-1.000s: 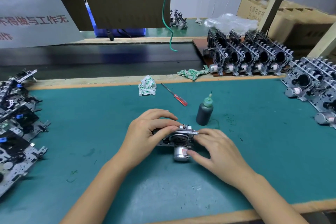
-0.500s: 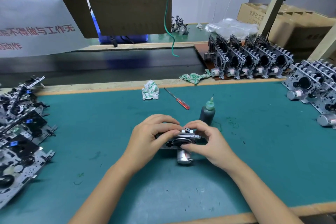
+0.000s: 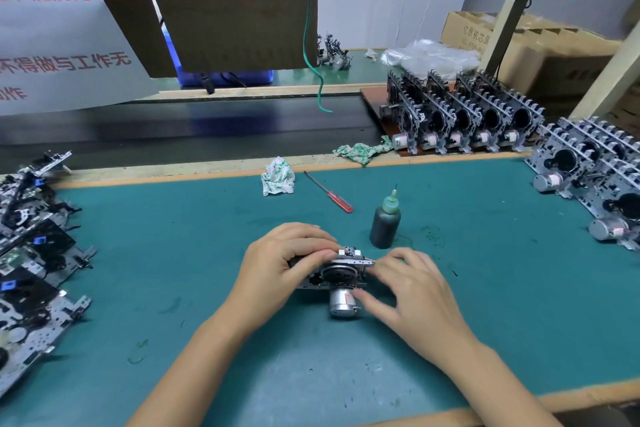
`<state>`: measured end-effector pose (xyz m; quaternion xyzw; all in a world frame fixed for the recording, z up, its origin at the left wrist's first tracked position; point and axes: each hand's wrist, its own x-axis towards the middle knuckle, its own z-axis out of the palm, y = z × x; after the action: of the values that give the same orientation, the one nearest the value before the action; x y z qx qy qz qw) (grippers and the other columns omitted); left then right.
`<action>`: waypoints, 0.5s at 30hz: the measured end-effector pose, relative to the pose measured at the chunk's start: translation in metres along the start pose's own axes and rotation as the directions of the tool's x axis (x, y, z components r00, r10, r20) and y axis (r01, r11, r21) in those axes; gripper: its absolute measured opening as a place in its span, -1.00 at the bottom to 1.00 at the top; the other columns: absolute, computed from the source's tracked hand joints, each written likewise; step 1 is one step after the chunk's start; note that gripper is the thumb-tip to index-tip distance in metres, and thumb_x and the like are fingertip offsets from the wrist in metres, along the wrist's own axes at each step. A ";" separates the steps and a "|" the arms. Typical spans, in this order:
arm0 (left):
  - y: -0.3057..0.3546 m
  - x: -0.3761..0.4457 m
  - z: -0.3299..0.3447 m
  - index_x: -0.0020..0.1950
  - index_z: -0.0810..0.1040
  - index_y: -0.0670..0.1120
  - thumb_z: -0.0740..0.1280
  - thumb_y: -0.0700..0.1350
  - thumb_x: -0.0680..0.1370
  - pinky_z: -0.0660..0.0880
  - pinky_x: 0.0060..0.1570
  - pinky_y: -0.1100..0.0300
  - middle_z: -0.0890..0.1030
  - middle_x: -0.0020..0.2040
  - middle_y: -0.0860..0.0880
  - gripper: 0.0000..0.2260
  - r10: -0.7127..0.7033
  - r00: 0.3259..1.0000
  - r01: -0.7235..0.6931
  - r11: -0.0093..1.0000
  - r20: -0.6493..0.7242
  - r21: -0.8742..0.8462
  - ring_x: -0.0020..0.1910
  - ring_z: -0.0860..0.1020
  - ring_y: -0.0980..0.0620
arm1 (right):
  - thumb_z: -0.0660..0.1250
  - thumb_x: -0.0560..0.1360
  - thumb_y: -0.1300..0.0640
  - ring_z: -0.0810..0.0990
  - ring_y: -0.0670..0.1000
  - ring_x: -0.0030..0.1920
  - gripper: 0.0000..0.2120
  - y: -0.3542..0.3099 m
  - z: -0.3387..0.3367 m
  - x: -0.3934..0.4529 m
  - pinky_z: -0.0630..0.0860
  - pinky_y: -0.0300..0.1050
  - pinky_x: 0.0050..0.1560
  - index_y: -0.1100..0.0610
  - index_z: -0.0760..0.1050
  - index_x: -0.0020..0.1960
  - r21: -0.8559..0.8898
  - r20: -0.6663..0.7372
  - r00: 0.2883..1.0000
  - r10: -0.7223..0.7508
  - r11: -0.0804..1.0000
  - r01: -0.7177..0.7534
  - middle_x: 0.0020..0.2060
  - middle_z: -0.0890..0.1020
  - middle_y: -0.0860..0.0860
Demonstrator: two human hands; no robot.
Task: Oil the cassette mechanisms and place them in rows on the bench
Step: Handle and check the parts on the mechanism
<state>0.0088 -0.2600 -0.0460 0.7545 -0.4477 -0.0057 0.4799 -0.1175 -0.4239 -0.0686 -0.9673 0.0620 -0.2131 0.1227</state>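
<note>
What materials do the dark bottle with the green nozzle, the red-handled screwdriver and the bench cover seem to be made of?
The dark bottle with the green nozzle looks like soft, dull plastic. The red-handled screwdriver seems to have a clear red plastic handle, glossy, and a thin dark metal shaft. The teal bench cover appears to be a matte rubber or vinyl mat, scuffed and stained.

bench (image 3: 207, 236) teal mat, wood edge | centre: cassette mechanism (image 3: 341, 276) standing on mat | just behind: dark oil bottle (image 3: 385, 222) upright | red-handled screwdriver (image 3: 329, 192) lying flat | crumpled rag (image 3: 278, 176) near far edge | left: mechanisms laid flat (image 3: 31, 253) | right: mechanisms upright in rows (image 3: 595, 180)
</note>
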 end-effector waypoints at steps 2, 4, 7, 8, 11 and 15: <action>0.000 0.000 0.000 -0.11 0.71 0.01 0.28 0.10 0.48 0.41 0.10 0.32 0.62 -0.03 0.27 -0.75 -0.010 1.000 0.010 1.000 0.008 -0.008 0.06 0.54 0.24 | 0.15 0.46 -0.23 0.56 0.01 -0.05 -0.57 0.001 -0.005 0.002 0.28 -0.19 0.07 0.06 0.63 -0.10 -0.045 0.059 0.998 -0.017 0.999 0.019 -0.17 0.63 -0.17; 0.001 0.000 -0.001 -0.10 0.71 0.07 0.34 0.04 0.49 0.42 0.08 0.31 0.63 -0.03 0.27 -0.85 -0.037 0.999 0.038 0.999 0.026 -0.023 0.05 0.56 0.21 | 0.12 0.48 -0.27 0.53 -0.02 0.01 -0.54 -0.003 -0.010 0.005 0.23 -0.23 0.10 0.04 0.62 -0.03 -0.063 0.173 0.985 -0.012 0.998 0.024 -0.11 0.62 -0.18; 0.005 0.003 -0.010 -0.01 0.64 0.21 0.35 0.04 0.51 0.42 0.09 0.35 0.62 0.03 0.28 -0.88 -0.062 0.989 0.071 0.995 0.131 -0.064 0.08 0.55 0.21 | 0.09 0.46 -0.38 0.45 -0.07 0.04 -0.49 0.000 -0.024 0.023 0.26 -0.22 0.05 -0.03 0.54 0.09 -0.051 0.224 0.974 -0.036 0.998 0.048 -0.07 0.57 -0.18; 0.005 0.004 -0.015 0.03 0.61 0.24 0.35 0.04 0.48 0.41 0.10 0.37 0.60 0.05 0.29 -0.84 -0.061 0.987 0.069 0.997 0.152 -0.047 0.09 0.55 0.24 | 0.09 0.43 -0.40 0.46 -0.08 -0.02 -0.47 0.000 -0.031 0.030 0.31 -0.20 -0.03 -0.03 0.53 0.08 -0.010 0.173 0.984 -0.045 0.999 0.047 -0.12 0.54 -0.19; 0.005 0.002 -0.032 0.00 0.58 0.31 0.43 0.09 0.42 0.37 0.09 0.42 0.60 0.01 0.28 -0.81 -0.026 0.995 0.017 0.995 0.092 0.100 0.06 0.52 0.29 | 0.06 0.44 -0.36 0.51 0.00 -0.20 -0.52 -0.010 -0.046 0.048 0.38 -0.09 -0.28 0.03 0.43 -0.05 -0.023 0.094 0.974 -0.204 0.978 0.207 -0.25 0.46 -0.14; 0.009 -0.001 -0.038 -0.14 0.65 0.20 0.46 0.09 0.41 0.43 -0.07 0.23 0.58 -0.17 0.17 -0.94 -0.014 0.998 0.003 0.984 0.062 0.178 -0.13 0.53 0.18 | 0.05 0.58 -0.22 0.57 0.14 -0.16 -0.64 -0.020 -0.041 0.067 0.25 -0.06 -0.31 0.07 0.37 -0.04 -0.144 0.286 0.869 -0.405 0.878 0.457 -0.15 0.58 0.01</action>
<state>0.0188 -0.2333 -0.0187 0.7957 -0.4579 0.0083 0.3964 -0.0731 -0.4245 -0.0001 -0.9828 -0.1502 -0.1054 -0.0229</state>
